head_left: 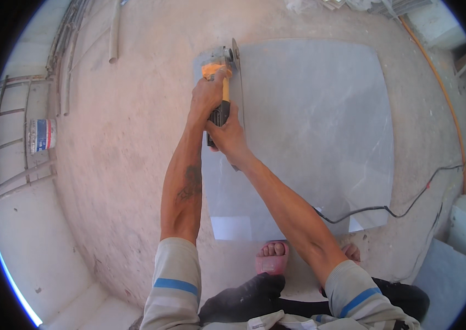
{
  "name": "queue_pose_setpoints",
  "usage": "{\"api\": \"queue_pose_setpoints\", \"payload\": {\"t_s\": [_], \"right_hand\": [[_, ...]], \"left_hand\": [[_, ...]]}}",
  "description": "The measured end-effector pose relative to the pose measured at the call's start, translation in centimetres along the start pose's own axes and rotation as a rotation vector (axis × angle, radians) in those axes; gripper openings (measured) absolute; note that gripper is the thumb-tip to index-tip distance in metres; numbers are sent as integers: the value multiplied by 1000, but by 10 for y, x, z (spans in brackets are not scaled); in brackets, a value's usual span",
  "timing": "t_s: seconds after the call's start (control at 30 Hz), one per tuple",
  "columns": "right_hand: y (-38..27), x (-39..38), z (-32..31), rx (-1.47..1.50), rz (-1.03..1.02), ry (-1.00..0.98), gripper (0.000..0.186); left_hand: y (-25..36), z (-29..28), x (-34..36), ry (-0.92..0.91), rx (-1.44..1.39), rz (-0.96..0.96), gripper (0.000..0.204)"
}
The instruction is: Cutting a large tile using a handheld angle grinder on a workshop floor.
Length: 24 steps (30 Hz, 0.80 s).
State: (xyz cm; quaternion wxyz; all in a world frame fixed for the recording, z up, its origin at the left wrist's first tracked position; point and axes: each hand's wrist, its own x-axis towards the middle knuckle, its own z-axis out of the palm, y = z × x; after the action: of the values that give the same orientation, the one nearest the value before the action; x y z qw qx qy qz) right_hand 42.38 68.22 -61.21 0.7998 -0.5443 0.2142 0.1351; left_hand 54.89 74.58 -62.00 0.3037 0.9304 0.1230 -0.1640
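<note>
Both hands are closed on a yellow and black angle grinder (225, 94). My left hand (206, 96) grips it near the front, behind the orange part of its head, and my right hand (227, 133) wraps round the black rear body. The disc (235, 50) stands upright at the right of the head, over a thin line running lengthwise near the left side of a large grey marbled tile (315, 126). The tile lies flat on the floor; whether the disc touches it I cannot tell. A black cable (385, 208) runs from under my right forearm across the tile's lower right.
Pipes (114, 30) and metal bars (12, 113) lie at the left beside a white bucket (42, 136). An orange hose or cord (439, 82) runs along the right, near leaning slabs (447, 275). My pink-sandalled foot (270, 261) is below the tile on the dusty floor (112, 181).
</note>
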Motion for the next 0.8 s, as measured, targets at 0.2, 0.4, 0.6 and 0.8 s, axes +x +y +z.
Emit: {"api": "queue_pose_setpoints", "payload": {"t_s": [0.2, 0.4, 0.6, 0.8], "right_hand": [[12, 8, -4, 19, -40, -26, 70], [7, 4, -1, 32, -28, -31, 67], [11, -2, -3, 28, -17, -17, 70], [21, -3, -4, -5, 11, 12, 66]], "left_hand": [[-3, 9, 3, 24, 16, 35, 90], [-2, 3, 0, -33, 12, 103, 93], [-8, 9, -5, 36, 29, 61, 94], [-6, 4, -18, -66, -4, 94, 101]]}}
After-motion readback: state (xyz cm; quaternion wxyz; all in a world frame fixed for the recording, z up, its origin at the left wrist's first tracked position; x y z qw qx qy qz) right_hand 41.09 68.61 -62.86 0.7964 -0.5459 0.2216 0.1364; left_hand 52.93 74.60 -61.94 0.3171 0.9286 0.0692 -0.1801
